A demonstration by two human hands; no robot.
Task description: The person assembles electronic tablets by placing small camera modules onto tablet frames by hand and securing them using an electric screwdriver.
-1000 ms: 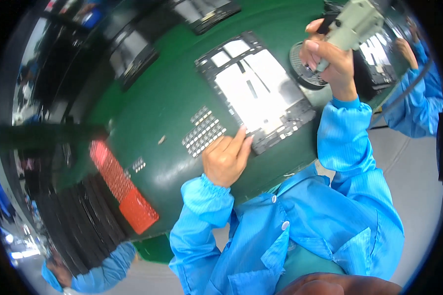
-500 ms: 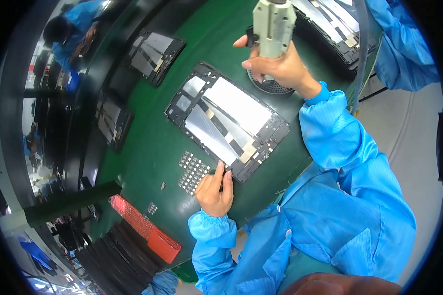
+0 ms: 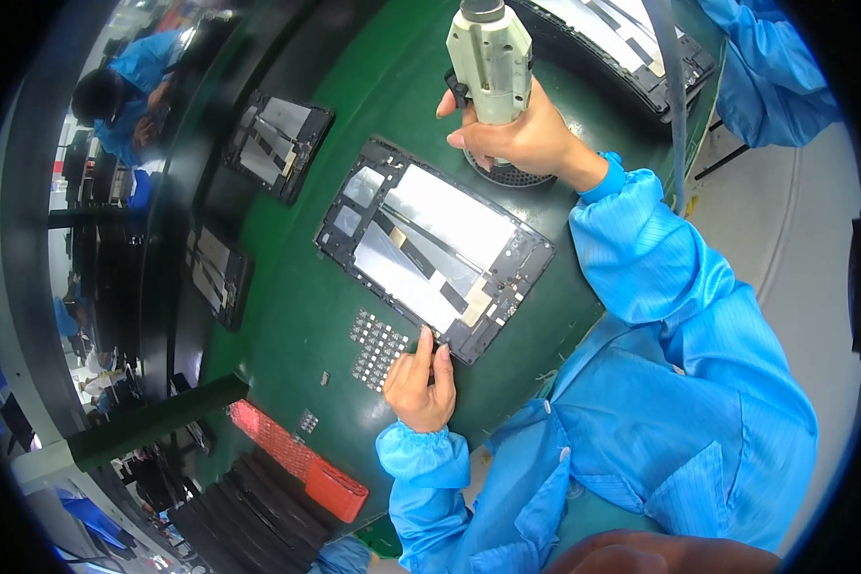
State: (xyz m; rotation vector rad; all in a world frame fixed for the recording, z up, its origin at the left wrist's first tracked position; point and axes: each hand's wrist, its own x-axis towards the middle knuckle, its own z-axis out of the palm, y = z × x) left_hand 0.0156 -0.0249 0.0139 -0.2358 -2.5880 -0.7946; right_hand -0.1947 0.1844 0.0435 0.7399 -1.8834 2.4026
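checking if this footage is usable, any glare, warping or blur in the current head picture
Head view, middle: glare washes the metal plates of the open tablet nearly white; head view, left rim: the lens bows the grey post; head view, nearer the centre: left hand and right hand look reasonably sharp.

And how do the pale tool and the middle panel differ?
The tool is pale and chunky; the middle panel is flat, mostly black and silver. The right hand grips the tool; the middle panel lies on the table. Both show some black.
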